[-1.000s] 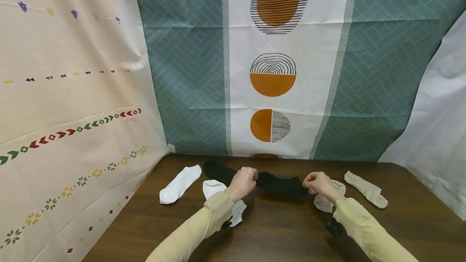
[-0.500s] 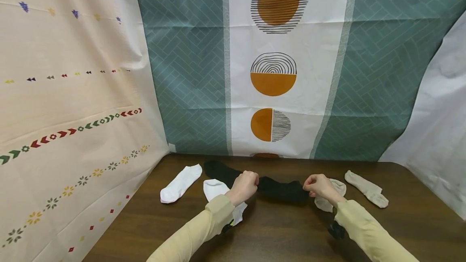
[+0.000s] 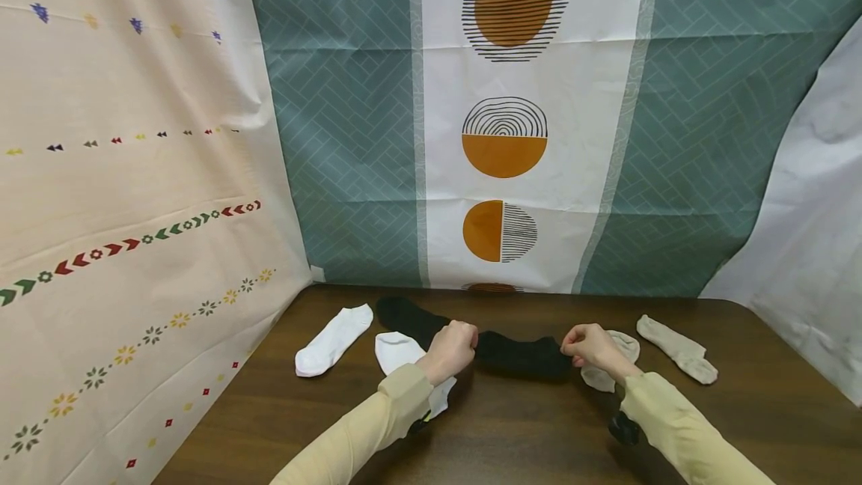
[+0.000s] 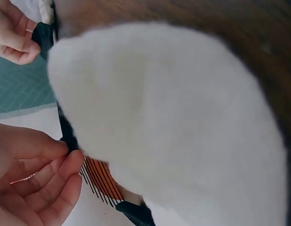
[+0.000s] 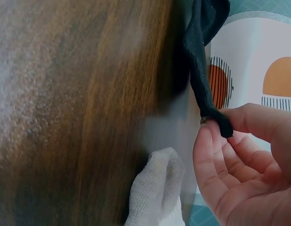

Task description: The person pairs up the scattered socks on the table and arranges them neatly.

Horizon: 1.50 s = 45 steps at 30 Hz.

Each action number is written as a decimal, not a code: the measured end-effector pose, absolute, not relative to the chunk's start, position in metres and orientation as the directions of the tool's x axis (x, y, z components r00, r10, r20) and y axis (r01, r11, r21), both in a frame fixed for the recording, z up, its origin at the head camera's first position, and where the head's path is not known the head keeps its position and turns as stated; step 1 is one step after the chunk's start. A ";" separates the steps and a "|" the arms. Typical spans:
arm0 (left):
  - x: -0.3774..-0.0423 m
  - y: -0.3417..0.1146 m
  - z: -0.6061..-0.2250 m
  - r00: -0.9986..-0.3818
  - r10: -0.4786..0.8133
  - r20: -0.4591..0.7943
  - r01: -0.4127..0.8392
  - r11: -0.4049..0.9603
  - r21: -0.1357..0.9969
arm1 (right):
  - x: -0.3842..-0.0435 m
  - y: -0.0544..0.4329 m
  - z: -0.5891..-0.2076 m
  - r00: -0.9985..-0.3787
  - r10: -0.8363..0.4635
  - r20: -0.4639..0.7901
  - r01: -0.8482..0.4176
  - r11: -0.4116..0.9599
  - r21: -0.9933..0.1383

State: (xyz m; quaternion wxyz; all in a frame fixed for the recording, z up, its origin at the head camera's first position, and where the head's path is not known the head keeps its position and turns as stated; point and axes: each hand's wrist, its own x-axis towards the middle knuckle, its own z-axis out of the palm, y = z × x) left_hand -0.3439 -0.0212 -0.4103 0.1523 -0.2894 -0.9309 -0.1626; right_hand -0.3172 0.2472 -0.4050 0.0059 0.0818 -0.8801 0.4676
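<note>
A black sock [image 3: 521,355] stretches sideways between my two hands over the table. My left hand [image 3: 451,350] pinches its left end; in the left wrist view the thumb and fingers [image 4: 72,162] meet on the dark cloth. My right hand [image 3: 592,346] pinches the other end, and the right wrist view shows the sock's dark tip [image 5: 224,126] between thumb and fingers. Behind my left hand lies a second black sock [image 3: 404,318]. A white sock [image 3: 393,350] lies partly hidden under my left wrist and looms large in the left wrist view. Beside my right hand is a crumpled beige sock [image 3: 626,346].
Another white sock [image 3: 333,340] lies at the table's left, and another beige sock [image 3: 676,350] at the right. The brown wooden table [image 3: 512,432] ends at the back against a patterned hanging cloth [image 3: 357,171].
Both hands, holding the black sock, have come slightly down in the head view. The other socks have stayed where they were.
</note>
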 end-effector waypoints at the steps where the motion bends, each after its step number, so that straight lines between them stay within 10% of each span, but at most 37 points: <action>1: -0.343 -0.021 -0.411 -0.786 0.491 0.376 0.589 0.779 0.215 | -0.317 0.247 -0.405 -0.987 -0.136 0.081 -0.144 0.554 -0.820; 45: -0.338 -0.022 -0.420 -0.824 0.479 0.302 0.548 0.810 0.210 | -0.319 0.243 -0.414 -0.996 -0.090 0.021 -0.073 0.627 -0.776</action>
